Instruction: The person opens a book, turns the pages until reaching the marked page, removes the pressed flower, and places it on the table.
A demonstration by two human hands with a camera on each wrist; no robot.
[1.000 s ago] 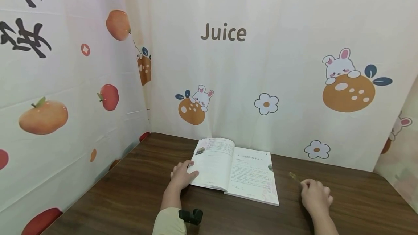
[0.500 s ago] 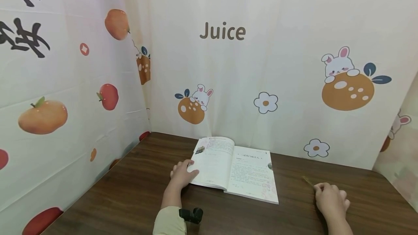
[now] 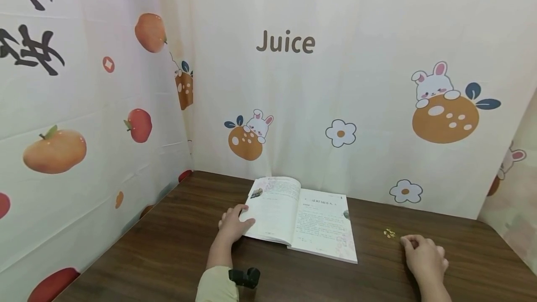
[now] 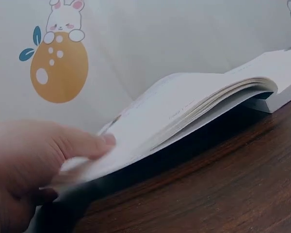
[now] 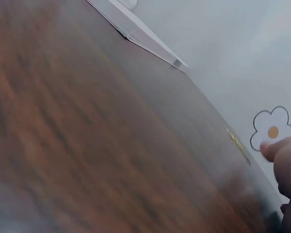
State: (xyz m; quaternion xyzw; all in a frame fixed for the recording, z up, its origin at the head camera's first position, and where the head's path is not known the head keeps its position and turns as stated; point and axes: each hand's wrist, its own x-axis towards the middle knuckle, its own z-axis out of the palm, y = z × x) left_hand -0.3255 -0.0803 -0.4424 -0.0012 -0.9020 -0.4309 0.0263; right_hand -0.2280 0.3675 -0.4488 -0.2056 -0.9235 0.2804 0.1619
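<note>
An open book [image 3: 325,227] with printed pages rests on the dark wooden table. My left hand [image 3: 233,223] grips its left edge, thumb on the page and fingers at the cover's underside. In the left wrist view, that side of the book [image 4: 184,109] slopes up from the table toward its spine. Right of the book is a small, thin gold-coloured openwork piece [image 3: 389,233]. My right hand [image 3: 424,257] is just right of it, fingers loosely bent, with a narrow gap between. In the right wrist view the gold piece [image 5: 237,144] appears as a slim strip beside the fingertip.
The brown table [image 3: 168,246] runs to a patterned curtain [image 3: 369,83] at the back and a second printed curtain [image 3: 96,106] on the left. A black camera strap [image 3: 244,277] circles my left wrist.
My right hand moved rightward with the gold piece, then stayed put. The gold piece turned from edge-on to flat and now appears apart from the fingers. My left hand stayed on the book.
</note>
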